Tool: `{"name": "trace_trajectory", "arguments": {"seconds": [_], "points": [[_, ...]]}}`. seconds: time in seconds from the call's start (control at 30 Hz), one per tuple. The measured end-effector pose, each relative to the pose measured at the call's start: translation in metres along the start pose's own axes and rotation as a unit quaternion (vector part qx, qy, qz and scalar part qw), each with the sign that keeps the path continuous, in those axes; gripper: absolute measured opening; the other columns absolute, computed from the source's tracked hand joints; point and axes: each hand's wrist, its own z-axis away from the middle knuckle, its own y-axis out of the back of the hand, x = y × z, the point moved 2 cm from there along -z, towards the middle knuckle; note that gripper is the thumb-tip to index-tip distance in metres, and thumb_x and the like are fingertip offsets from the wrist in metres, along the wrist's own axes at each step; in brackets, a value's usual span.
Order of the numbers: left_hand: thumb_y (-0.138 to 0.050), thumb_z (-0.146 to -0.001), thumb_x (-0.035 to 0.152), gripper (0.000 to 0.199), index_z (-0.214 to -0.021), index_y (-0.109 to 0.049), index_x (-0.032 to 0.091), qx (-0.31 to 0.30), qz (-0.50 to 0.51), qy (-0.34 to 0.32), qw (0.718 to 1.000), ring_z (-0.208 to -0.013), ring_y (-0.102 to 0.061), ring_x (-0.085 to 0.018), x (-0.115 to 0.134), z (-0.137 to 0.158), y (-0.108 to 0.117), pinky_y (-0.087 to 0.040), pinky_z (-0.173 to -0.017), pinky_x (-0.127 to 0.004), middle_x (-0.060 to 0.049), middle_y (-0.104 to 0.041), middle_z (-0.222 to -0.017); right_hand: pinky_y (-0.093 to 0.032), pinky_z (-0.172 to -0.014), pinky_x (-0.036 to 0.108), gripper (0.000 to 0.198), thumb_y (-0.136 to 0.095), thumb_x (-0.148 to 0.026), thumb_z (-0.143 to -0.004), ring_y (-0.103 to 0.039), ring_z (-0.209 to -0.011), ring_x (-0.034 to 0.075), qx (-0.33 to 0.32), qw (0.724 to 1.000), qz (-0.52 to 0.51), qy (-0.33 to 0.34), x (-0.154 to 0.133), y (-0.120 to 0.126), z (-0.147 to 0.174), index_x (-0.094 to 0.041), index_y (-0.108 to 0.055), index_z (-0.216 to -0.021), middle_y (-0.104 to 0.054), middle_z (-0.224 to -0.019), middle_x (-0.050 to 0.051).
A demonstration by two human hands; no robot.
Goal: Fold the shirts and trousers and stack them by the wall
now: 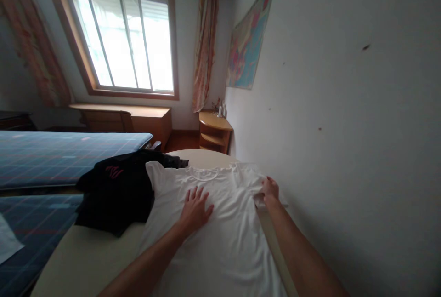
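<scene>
A white T-shirt (227, 242) lies spread on a round cream table (103, 260), its neckline at the far side and some wrinkles across its front. My left hand (196, 209) rests flat on the shirt's chest with the fingers spread. At the shirt's right sleeve, my right hand (270, 189) is closed on the fabric, its fingers curled round the sleeve edge. A black garment (117, 191) with a small pink mark lies in a heap at the left of the table, touching the white shirt's left side.
To the left are blue plaid mattresses (69, 154). A white wall (344, 173) runs close along the right, with a map (250, 39) on it. Beyond the table stand a corner shelf (215, 122) and a wooden desk (148, 112) under the window (127, 39).
</scene>
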Motion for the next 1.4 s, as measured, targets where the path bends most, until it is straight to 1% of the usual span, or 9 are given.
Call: {"name": "trace_trajectory", "arguments": {"seconds": [0.17, 0.33, 0.47, 0.67, 0.93, 1.1, 1.23, 1.3, 1.4], "points": [[-0.041, -0.094, 0.043, 0.062, -0.151, -0.036, 0.019, -0.060, 0.097, -0.096, 0.989, -0.149, -0.021, -0.027, 0.041, -0.038, -0.010, -0.020, -0.121, -0.046, -0.008, -0.027, -0.161, -0.047, -0.048, 0.023, 0.027, -0.062, -0.035, -0.066, -0.059, -0.053, 0.016, 0.002, 0.998, 0.035, -0.054, 0.006, 0.009, -0.014, -0.014, -0.070, -0.081, -0.064, -0.056, 0.000], [-0.039, -0.095, 0.040, 0.068, -0.155, -0.025, 0.014, -0.089, 0.140, -0.138, 0.976, -0.150, -0.019, -0.029, 0.085, -0.083, -0.021, -0.025, -0.119, -0.044, -0.010, -0.018, -0.164, -0.050, -0.052, 0.022, 0.043, -0.063, -0.026, -0.064, -0.064, -0.060, 0.017, 0.001, 0.997, 0.073, -0.033, 0.008, 0.011, -0.017, -0.013, -0.072, -0.104, -0.071, -0.068, 0.002], [-0.037, -0.096, 0.040, 0.065, -0.154, -0.026, 0.012, -0.101, 0.142, -0.133, 0.976, -0.149, -0.020, -0.034, 0.100, -0.112, -0.030, -0.029, -0.115, -0.052, -0.015, -0.020, -0.163, -0.056, -0.074, 0.027, 0.046, -0.056, -0.020, -0.067, -0.070, -0.079, 0.020, -0.015, 0.994, 0.108, 0.021, 0.007, 0.014, -0.013, -0.014, -0.072, -0.110, -0.075, -0.087, 0.007], [-0.038, -0.098, 0.038, 0.045, -0.138, -0.049, 0.018, -0.107, 0.172, -0.120, 0.972, -0.141, -0.034, -0.038, 0.098, -0.132, -0.040, -0.030, -0.109, -0.062, -0.017, -0.037, -0.154, -0.040, -0.110, 0.036, 0.049, -0.044, -0.012, -0.075, -0.061, -0.118, 0.022, -0.033, 0.976, 0.167, 0.133, -0.013, 0.017, 0.001, -0.014, -0.068, -0.118, -0.069, -0.120, 0.011], [-0.028, -0.102, 0.040, 0.046, -0.125, -0.061, 0.019, -0.111, 0.329, -0.079, 0.935, -0.126, -0.053, -0.024, 0.084, -0.159, -0.048, -0.038, -0.108, -0.039, -0.011, -0.061, -0.135, -0.040, -0.110, 0.036, 0.055, -0.038, -0.003, -0.081, -0.054, -0.121, 0.019, -0.138, 0.879, 0.275, 0.364, -0.059, -0.006, 0.056, -0.019, -0.062, -0.128, -0.065, -0.128, 0.007], [-0.036, -0.097, 0.058, 0.059, -0.138, -0.051, 0.018, -0.113, 0.411, -0.004, 0.905, -0.106, -0.065, -0.024, 0.054, -0.171, -0.043, -0.050, -0.089, -0.035, -0.010, -0.069, -0.118, -0.042, -0.108, 0.034, 0.058, -0.042, -0.002, -0.084, -0.049, -0.126, 0.017, -0.265, 0.808, 0.309, 0.425, -0.066, -0.024, 0.091, -0.025, -0.058, -0.134, -0.061, -0.133, 0.004], [-0.054, -0.092, 0.047, 0.057, -0.139, -0.051, 0.014, -0.107, 0.431, 0.031, 0.895, -0.097, -0.067, -0.022, 0.041, -0.170, -0.044, -0.052, -0.082, -0.031, -0.012, -0.070, -0.112, -0.043, -0.107, 0.035, 0.044, -0.051, -0.010, -0.086, -0.050, -0.127, 0.019, -0.369, 0.759, 0.300, 0.445, -0.062, -0.029, 0.109, -0.025, -0.063, -0.126, -0.059, -0.137, 0.004], [-0.060, -0.087, 0.032, 0.056, -0.139, -0.051, 0.011, -0.109, 0.429, 0.034, 0.896, -0.089, -0.067, -0.021, 0.042, -0.168, -0.047, -0.052, -0.080, -0.030, -0.012, -0.072, -0.103, -0.043, -0.105, 0.035, 0.032, -0.056, -0.018, -0.088, -0.055, -0.121, 0.020, -0.365, 0.773, 0.293, 0.428, -0.060, -0.026, 0.107, -0.022, -0.065, -0.118, -0.064, -0.130, 0.006], [-0.061, -0.079, 0.012, 0.057, -0.135, -0.056, 0.012, -0.101, 0.414, 0.025, 0.904, -0.086, -0.067, -0.019, 0.045, -0.164, -0.051, -0.053, -0.080, -0.030, -0.010, -0.073, -0.101, -0.045, -0.098, 0.032, 0.023, -0.051, -0.020, -0.093, -0.062, -0.106, 0.020, -0.268, 0.830, 0.331, 0.360, -0.055, -0.018, 0.092, -0.019, -0.067, -0.109, -0.070, -0.111, 0.008]]}}
